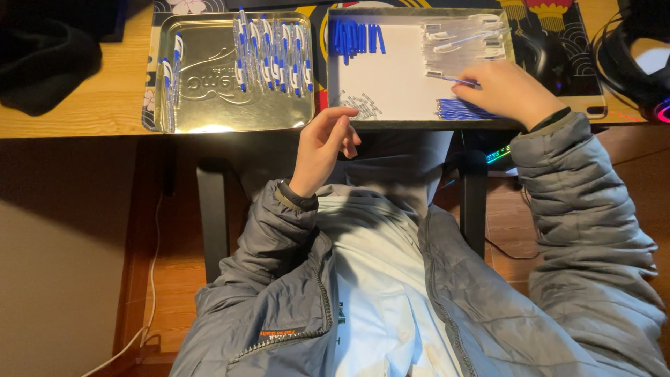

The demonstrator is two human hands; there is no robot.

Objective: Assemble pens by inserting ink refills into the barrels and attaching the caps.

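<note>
R hand (506,89) sits over the near-right part of the white-lined box tray (391,84), fingers pinched on a clear pen barrel (450,79) that lies w/ its grey end pointing left. Just below that hand, a bundle of blue refills (457,109) lies against the tray's near wall. L hand (324,143) hangs in the air off the bench (84,105) edge, in front of the tray's near-left corner, fingers loosely curled, holding nothing, palm facing right.

Inside same tray: row of blue caps (354,37) at far-left, pile of clear barrels (464,36) at far-right, small heap of metal springs (363,105) near-left, closest to the L hand. The tray's near wall stands btwn L hand and the springs.

Left of it, touching or nearly so, a shiny metal tray (209,105) w/ embossed lettering; a row of finished blue-and-white pens (272,54) lies across its far-right part, a few more pens (169,80) along its left rim.

Around: dark cloth (42,63) at the bench's far-left, black headphones (635,63) w/ a pink glow at far-right, patterned mat (551,42) under both trays. Person wears grey puffer jacket (572,230); white cable (150,279) runs down by the bench leg.
</note>
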